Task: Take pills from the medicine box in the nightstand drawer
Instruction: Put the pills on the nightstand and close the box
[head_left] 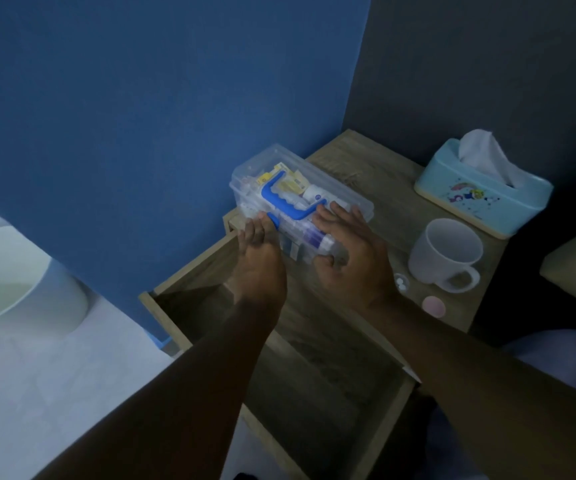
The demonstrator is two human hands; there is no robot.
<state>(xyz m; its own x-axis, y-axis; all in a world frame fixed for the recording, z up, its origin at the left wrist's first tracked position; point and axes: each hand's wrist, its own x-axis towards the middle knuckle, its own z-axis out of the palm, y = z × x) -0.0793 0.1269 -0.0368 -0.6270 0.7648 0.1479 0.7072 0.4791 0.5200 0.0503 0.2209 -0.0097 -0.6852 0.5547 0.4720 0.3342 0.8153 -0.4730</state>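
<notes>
A clear plastic medicine box (279,174) with a blue handle (281,199) rests on the left part of the nightstand top (369,161), over the drawer's back end. My left hand (258,261) pinches the blue latch on the box's front edge. My right hand (352,251) grips the box's near right end, fingers on the lid and thumb underneath. The wooden drawer (314,386) stands pulled out below my forearms, its inside dark. A small clear container (401,283) holding two white pills sits beside a pink round lid (433,306).
A white mug (449,251) stands right of my right hand. A light blue tissue box (480,192) sits at the back right. A blue wall panel (141,116) borders the nightstand's left side. A white rounded object (19,289) lies at far left.
</notes>
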